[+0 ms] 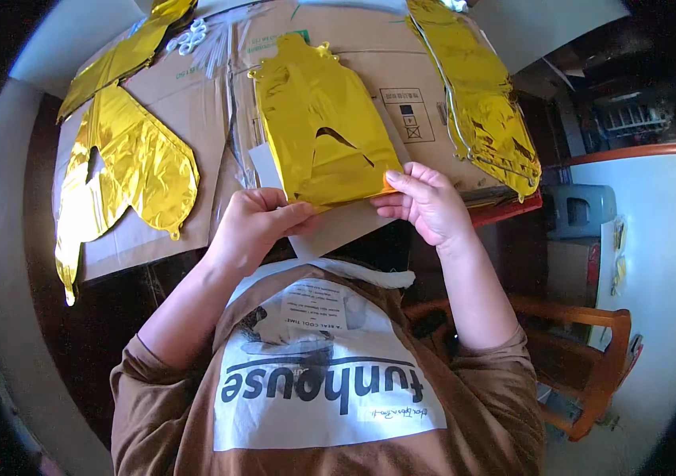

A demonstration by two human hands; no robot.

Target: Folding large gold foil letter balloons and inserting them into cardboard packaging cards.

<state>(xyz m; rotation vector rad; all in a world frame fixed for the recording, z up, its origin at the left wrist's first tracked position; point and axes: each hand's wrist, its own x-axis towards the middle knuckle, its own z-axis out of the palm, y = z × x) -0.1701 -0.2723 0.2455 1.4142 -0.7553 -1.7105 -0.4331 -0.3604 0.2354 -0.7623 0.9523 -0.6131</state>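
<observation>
A flat gold foil balloon lies in front of me on the cardboard, with small tabs along its far end and a slit-like cut-out near its middle. My left hand pinches its near left corner between thumb and fingers. At the near right corner, the thumb of my right hand presses on the foil with the fingers underneath. The near edge is stretched between both hands, just over the table's front edge. A pale sheet shows beneath it, partly hidden by the balloon.
More gold foil balloons lie at the left, and a stack of folded gold foil at the right. White rings and clear strips sit at the back left of the cardboard. A wooden chair stands right.
</observation>
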